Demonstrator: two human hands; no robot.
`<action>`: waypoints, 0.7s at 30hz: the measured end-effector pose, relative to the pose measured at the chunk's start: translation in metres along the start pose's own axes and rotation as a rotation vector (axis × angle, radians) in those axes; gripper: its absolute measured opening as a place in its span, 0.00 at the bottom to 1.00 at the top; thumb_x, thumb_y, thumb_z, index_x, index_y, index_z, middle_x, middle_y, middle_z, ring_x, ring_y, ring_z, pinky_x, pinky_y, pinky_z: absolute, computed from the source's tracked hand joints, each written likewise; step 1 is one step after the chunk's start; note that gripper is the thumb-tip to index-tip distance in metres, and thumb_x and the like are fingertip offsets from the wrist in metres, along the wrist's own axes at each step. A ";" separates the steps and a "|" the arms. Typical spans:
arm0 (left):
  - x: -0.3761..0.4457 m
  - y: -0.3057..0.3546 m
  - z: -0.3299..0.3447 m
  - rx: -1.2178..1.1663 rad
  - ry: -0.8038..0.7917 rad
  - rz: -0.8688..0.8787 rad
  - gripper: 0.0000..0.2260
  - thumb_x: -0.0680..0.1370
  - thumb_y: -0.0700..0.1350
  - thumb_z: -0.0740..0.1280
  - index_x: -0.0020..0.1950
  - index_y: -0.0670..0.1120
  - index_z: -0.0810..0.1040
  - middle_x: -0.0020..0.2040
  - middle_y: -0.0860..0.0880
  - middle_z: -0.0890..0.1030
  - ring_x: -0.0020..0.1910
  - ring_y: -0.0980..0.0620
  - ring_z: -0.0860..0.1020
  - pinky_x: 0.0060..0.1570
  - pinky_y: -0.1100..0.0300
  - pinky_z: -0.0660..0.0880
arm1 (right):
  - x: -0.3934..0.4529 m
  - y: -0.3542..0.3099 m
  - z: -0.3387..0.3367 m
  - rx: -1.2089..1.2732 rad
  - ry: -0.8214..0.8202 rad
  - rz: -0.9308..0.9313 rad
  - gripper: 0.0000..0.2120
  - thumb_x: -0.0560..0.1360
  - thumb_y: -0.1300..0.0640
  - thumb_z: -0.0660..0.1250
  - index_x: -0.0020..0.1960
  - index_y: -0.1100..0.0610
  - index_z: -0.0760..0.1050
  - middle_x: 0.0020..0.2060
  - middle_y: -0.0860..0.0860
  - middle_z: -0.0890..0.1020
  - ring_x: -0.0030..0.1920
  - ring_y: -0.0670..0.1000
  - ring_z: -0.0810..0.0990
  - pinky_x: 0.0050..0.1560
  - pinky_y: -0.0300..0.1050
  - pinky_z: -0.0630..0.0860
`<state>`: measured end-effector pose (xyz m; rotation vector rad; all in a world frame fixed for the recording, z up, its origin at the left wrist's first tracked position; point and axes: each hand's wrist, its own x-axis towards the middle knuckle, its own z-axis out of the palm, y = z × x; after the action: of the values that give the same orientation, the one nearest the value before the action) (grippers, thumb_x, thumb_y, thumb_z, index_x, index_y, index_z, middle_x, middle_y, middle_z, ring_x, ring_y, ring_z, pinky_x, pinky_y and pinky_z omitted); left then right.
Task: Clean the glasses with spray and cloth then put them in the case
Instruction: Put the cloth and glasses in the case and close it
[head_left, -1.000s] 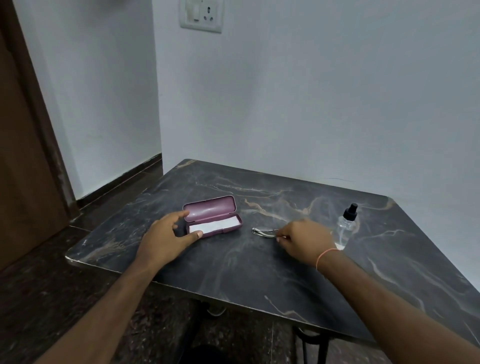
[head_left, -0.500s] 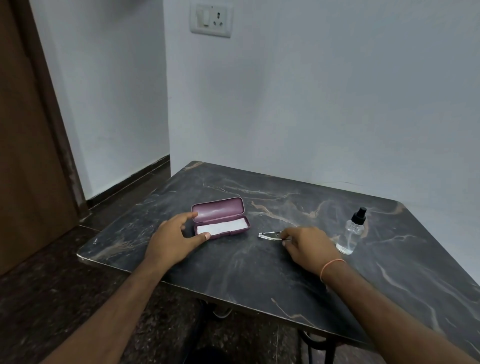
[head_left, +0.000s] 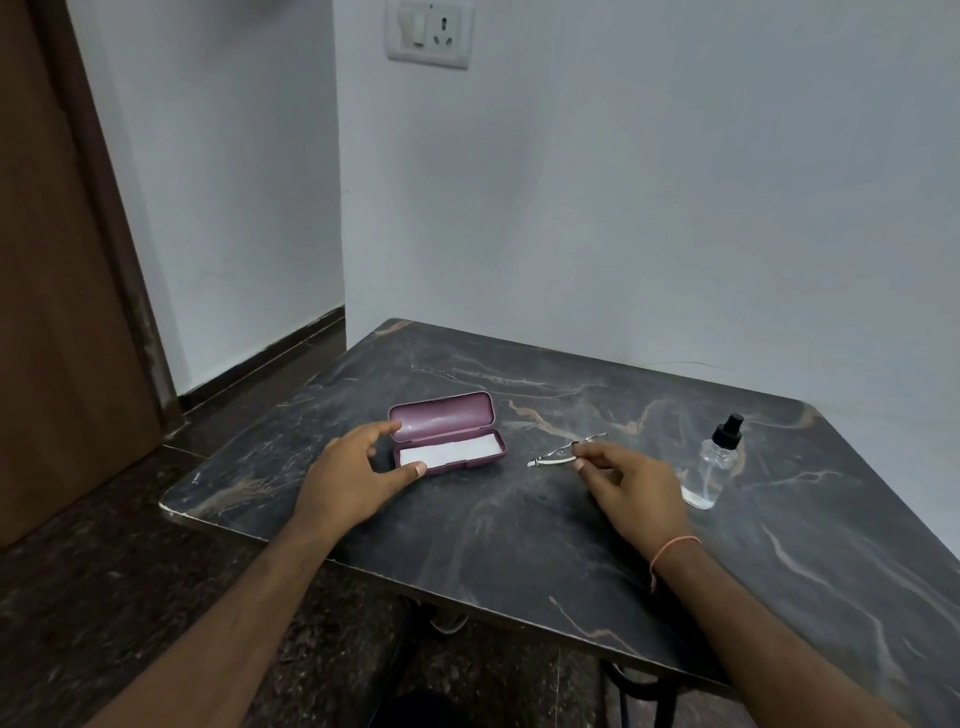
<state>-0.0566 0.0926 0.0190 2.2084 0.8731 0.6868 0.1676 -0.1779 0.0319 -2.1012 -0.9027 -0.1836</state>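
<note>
Pinching glasses (head_left: 566, 453), right hand (head_left: 636, 488) low

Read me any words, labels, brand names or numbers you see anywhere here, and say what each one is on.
None can be read.
Spray bottle: clear body, black cap, no label visible.
Glasses case: plain maroon lid, no printing visible; the white cloth inside is blank.
Glasses: too thin and small to show any marking.
Wall switch plate: no lettering legible.
Table: only marble veining.
</note>
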 end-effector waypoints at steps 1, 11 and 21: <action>0.000 0.000 0.000 -0.001 0.003 0.000 0.35 0.74 0.62 0.81 0.79 0.59 0.76 0.72 0.50 0.81 0.67 0.51 0.79 0.61 0.49 0.78 | 0.001 -0.003 0.002 0.143 -0.011 0.064 0.08 0.79 0.55 0.76 0.54 0.43 0.88 0.44 0.40 0.89 0.42 0.39 0.87 0.50 0.39 0.82; 0.002 -0.001 0.002 -0.003 -0.002 -0.017 0.36 0.73 0.62 0.81 0.79 0.60 0.74 0.71 0.49 0.82 0.66 0.51 0.79 0.62 0.49 0.78 | 0.015 -0.043 0.017 0.777 -0.064 0.339 0.05 0.79 0.60 0.75 0.54 0.59 0.86 0.50 0.53 0.90 0.44 0.57 0.90 0.43 0.46 0.86; 0.004 -0.001 0.000 -0.072 -0.028 -0.010 0.44 0.73 0.60 0.83 0.84 0.62 0.64 0.76 0.59 0.79 0.68 0.53 0.79 0.70 0.43 0.79 | 0.056 -0.078 0.038 0.623 -0.195 0.228 0.07 0.79 0.68 0.72 0.50 0.57 0.80 0.52 0.62 0.86 0.48 0.55 0.88 0.47 0.53 0.88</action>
<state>-0.0545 0.0960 0.0186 2.1433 0.8316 0.6712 0.1503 -0.0884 0.0800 -1.6284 -0.7041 0.3839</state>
